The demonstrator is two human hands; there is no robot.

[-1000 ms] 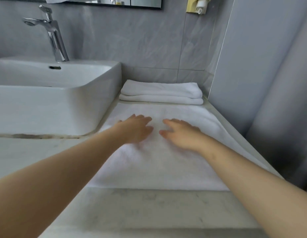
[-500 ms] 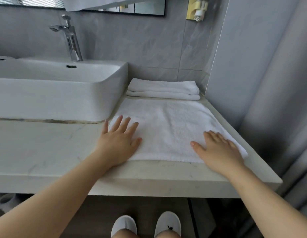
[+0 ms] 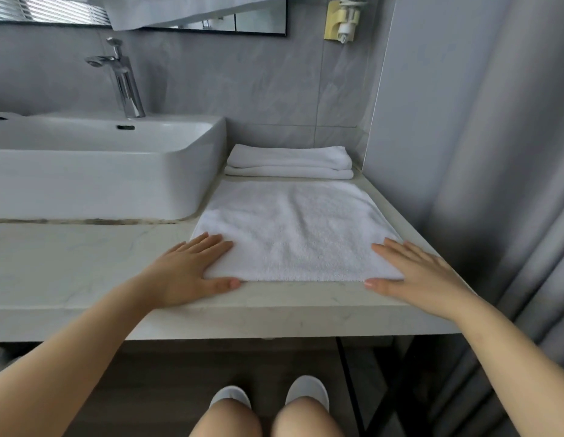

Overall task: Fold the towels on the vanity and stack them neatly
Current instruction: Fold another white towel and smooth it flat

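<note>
A white towel (image 3: 296, 230) lies flat on the marble vanity top (image 3: 85, 257), to the right of the basin. My left hand (image 3: 192, 269) lies flat on its near left corner, fingers straight, thumb along the front edge. On the near right corner my right hand (image 3: 413, 272) lies the same way, palm down with fingers spread. Behind the flat towel, a stack of two folded white towels (image 3: 290, 161) sits against the back wall.
A white countertop basin (image 3: 95, 165) with a chrome tap (image 3: 124, 80) stands at the left. Grey wall tiles close the back, and a grey wall (image 3: 410, 121) closes the right. The vanity's front edge (image 3: 274, 323) runs just below my hands, my white slippers on the floor beneath.
Both hands have slid from the towel's middle outward and toward me to its near corners, leaving the surface flat. The view has pulled back.
</note>
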